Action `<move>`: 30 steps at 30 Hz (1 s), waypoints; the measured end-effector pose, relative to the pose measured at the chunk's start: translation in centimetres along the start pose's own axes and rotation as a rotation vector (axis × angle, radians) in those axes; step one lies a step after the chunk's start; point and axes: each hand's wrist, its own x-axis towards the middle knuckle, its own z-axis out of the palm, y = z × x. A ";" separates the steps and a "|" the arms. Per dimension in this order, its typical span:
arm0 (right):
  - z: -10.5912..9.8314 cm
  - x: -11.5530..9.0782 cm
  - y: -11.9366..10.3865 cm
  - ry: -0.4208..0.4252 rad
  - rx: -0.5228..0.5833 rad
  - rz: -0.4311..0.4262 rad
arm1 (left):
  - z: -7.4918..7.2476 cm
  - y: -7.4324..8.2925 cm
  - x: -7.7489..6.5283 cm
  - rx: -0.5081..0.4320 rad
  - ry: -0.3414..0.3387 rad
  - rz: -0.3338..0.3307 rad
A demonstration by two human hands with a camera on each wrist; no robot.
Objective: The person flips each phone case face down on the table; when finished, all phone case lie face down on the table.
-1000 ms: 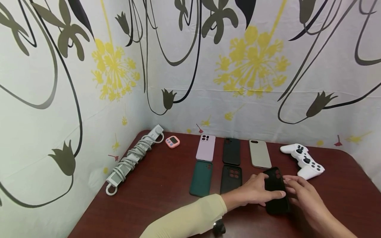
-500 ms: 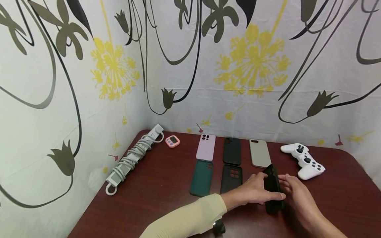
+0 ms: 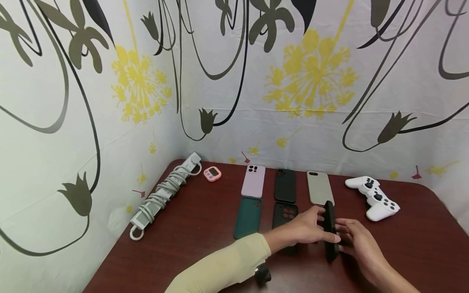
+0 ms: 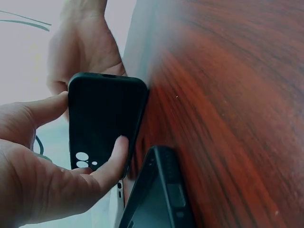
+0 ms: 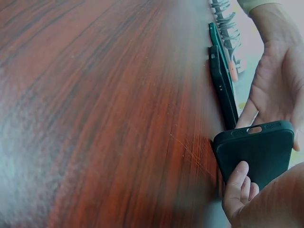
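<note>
A black phone case [image 3: 329, 234] stands on its long edge between the two hands, its narrow side toward the head camera. My left hand [image 3: 309, 228] grips it by the edges, thumb [image 4: 45, 111] on one side and fingers bent onto the other. Light shows through its camera holes in the left wrist view, and its inner face is bare. My right hand [image 3: 360, 244] is on the opposite side, its fingertips [image 5: 242, 167] touching the outer back; its thumb is largely hidden. Another dark phone case [image 3: 283, 213] with a camera cutout lies partly under the left forearm.
A lilac case [image 3: 253, 181], a black case [image 3: 285, 186] and a grey-beige case [image 3: 319, 189] lie in a back row, with a green case [image 3: 248, 218] before the lilac one. A white game controller [image 3: 373, 198], pink timer [image 3: 212, 174] and cord-wrapped power strip [image 3: 166, 190] lie around them.
The phone case has turned from showing its broad face to standing edge-on toward the head camera, shifting slightly left. Both hands have moved a little left with it.
</note>
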 end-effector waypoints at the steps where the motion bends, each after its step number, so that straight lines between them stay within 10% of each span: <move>1: 0.1 0.0 0.0 0.002 0.002 0.001 | -0.2 0.0 0.0 -0.012 -0.003 0.001; 11: 0.9 0.4 0.1 0.008 0.019 -0.003 | -1.0 0.1 -0.8 -0.033 0.040 0.031; 18: 1.3 0.4 0.4 0.009 -0.056 -0.014 | -1.2 -0.3 -1.3 -0.237 0.005 0.001; 30: 1.4 0.5 0.9 0.044 -0.214 -0.080 | -2.3 -1.2 -1.8 -0.137 0.027 -0.011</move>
